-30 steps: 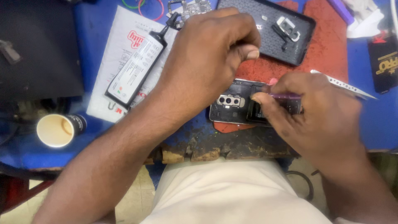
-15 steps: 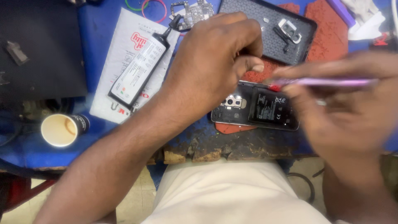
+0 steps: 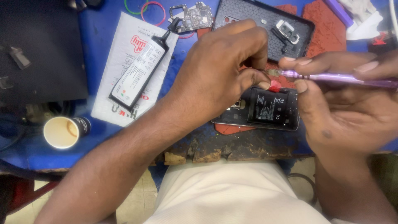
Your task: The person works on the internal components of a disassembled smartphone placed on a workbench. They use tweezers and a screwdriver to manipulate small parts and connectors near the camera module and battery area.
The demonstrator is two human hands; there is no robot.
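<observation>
An opened phone [image 3: 271, 111] with a black battery showing lies on the worn bench edge, over a red mat. My right hand [image 3: 340, 112] holds a purple screwdriver [image 3: 340, 78] level above the phone, its metal tip pointing left. My left hand [image 3: 219, 79] reaches over the phone's left end, hiding it. Its thumb and forefinger are pinched together around the screwdriver's tip. Whether anything small sits between the fingertips cannot be seen. A small red piece [image 3: 275, 87] shows just under the tip.
A black glue tube [image 3: 139, 72] lies on a white packet [image 3: 120, 103] at the left. A circuit board [image 3: 191, 16] and a black back cover [image 3: 253, 18] holding a camera bezel [image 3: 288, 31] lie behind the hands. A paper cup [image 3: 62, 132] stands at the lower left. Rubber bands [image 3: 152, 6] lie at the top.
My right hand lifted the screwdriver off the phone and turned it level. My left hand came off the phone and pinched the tip. The battery is now uncovered.
</observation>
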